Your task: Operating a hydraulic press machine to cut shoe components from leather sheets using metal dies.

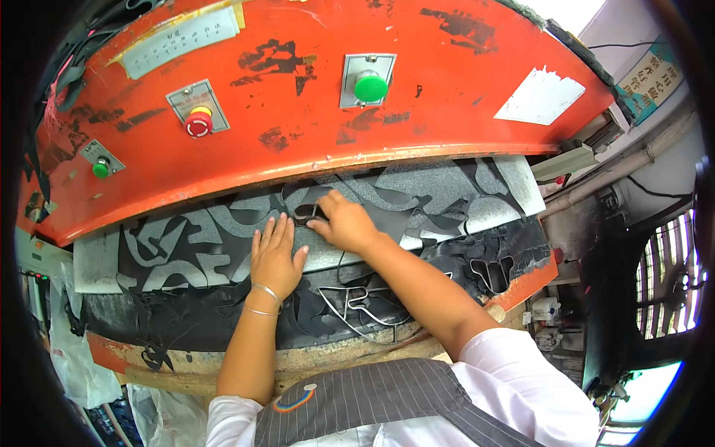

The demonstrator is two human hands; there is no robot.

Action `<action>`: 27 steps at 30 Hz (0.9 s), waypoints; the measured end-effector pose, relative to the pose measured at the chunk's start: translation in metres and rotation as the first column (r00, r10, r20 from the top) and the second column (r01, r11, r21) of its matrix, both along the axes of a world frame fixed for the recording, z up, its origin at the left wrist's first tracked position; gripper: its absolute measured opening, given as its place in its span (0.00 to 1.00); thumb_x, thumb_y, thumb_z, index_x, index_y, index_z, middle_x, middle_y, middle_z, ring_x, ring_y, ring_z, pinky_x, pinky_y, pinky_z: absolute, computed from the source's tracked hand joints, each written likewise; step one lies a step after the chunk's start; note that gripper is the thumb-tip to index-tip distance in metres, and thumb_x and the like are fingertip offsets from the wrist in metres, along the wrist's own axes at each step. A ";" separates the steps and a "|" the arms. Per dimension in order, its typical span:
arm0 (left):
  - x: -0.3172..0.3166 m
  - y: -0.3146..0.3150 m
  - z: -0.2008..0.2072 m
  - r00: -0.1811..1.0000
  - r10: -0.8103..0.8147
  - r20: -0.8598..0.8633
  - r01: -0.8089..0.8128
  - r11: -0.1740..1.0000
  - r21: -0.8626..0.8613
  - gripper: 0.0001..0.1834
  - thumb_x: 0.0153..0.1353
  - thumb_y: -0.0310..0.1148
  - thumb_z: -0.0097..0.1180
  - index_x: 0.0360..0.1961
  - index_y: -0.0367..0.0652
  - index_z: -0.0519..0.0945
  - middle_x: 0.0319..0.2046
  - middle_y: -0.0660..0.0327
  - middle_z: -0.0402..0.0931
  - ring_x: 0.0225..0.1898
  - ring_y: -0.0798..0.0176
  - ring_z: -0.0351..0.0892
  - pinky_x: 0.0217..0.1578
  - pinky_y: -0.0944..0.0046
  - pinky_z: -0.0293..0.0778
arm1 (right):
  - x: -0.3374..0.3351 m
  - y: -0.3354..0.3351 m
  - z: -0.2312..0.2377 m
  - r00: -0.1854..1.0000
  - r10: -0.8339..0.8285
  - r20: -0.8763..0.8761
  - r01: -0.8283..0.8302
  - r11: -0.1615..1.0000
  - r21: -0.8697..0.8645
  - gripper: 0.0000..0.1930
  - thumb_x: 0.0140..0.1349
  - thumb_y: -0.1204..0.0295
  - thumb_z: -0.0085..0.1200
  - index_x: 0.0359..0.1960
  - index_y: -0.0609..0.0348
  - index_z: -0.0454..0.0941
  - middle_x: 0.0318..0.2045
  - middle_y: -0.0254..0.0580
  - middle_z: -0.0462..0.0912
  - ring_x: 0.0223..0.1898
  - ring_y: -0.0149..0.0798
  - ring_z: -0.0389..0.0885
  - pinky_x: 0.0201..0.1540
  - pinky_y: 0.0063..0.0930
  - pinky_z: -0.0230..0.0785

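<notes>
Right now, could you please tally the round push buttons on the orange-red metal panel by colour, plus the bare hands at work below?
Green round push buttons: 2
Red round push button: 1
Bare left hand and bare right hand: 2
Total: 5

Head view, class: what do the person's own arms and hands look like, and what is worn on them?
The left hand wears two thin silver-coloured bangles at the wrist; none show on the right hand. Neither has a glove. The left sleeve and right sleeve are white, leaving the forearms uncovered.
</notes>
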State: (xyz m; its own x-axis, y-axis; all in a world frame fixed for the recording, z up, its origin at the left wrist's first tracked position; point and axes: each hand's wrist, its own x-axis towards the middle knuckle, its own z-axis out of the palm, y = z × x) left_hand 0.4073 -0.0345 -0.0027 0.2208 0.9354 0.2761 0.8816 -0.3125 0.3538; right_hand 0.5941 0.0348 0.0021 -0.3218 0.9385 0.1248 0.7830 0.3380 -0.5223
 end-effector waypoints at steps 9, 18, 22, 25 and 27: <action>0.058 0.005 0.000 0.987 -0.044 0.157 0.052 0.998 -0.046 0.25 0.58 0.40 0.58 0.54 0.40 0.73 0.62 0.54 0.69 0.69 0.50 0.58 0.67 0.40 0.46 | 0.064 -0.024 0.005 0.990 -0.139 -0.008 0.139 0.979 0.152 0.22 0.50 0.59 0.67 0.45 0.57 0.79 0.37 0.48 0.78 0.41 0.51 0.78 0.42 0.40 0.70; 0.068 0.004 -0.010 0.980 -0.130 0.152 0.142 0.988 -0.065 0.24 0.57 0.41 0.59 0.53 0.43 0.71 0.62 0.55 0.69 0.68 0.48 0.59 0.67 0.40 0.44 | 0.101 -0.029 -0.003 0.992 0.126 0.007 -0.126 0.976 0.179 0.35 0.50 0.57 0.66 0.61 0.52 0.71 0.50 0.46 0.79 0.54 0.46 0.72 0.56 0.39 0.61; 0.023 0.014 -0.004 0.825 -0.121 0.553 0.217 0.970 -0.110 0.21 0.54 0.40 0.65 0.46 0.43 0.77 0.59 0.52 0.71 0.63 0.47 0.67 0.64 0.49 0.59 | 0.096 -0.044 0.022 0.993 0.113 -0.021 -0.107 0.975 0.195 0.43 0.47 0.56 0.69 0.66 0.53 0.65 0.54 0.48 0.76 0.56 0.49 0.71 0.60 0.41 0.60; -0.058 0.037 0.036 0.712 0.291 0.639 -0.311 0.947 -0.085 0.15 0.63 0.42 0.59 0.39 0.39 0.80 0.38 0.55 0.81 0.40 0.61 0.80 0.46 0.60 0.74 | 0.101 -0.053 0.048 0.959 -0.154 -0.236 0.177 0.981 0.077 0.44 0.50 0.62 0.70 0.67 0.60 0.59 0.51 0.53 0.76 0.53 0.51 0.73 0.57 0.43 0.66; -0.134 0.049 0.062 0.681 0.254 0.687 -0.552 0.795 0.254 0.16 0.70 0.40 0.49 0.35 0.38 0.79 0.32 0.56 0.80 0.36 0.62 0.78 0.42 0.62 0.73 | 0.085 -0.050 0.087 0.875 -0.145 -0.463 0.207 0.975 0.085 0.35 0.54 0.65 0.67 0.61 0.63 0.64 0.42 0.49 0.79 0.37 0.40 0.80 0.42 0.34 0.73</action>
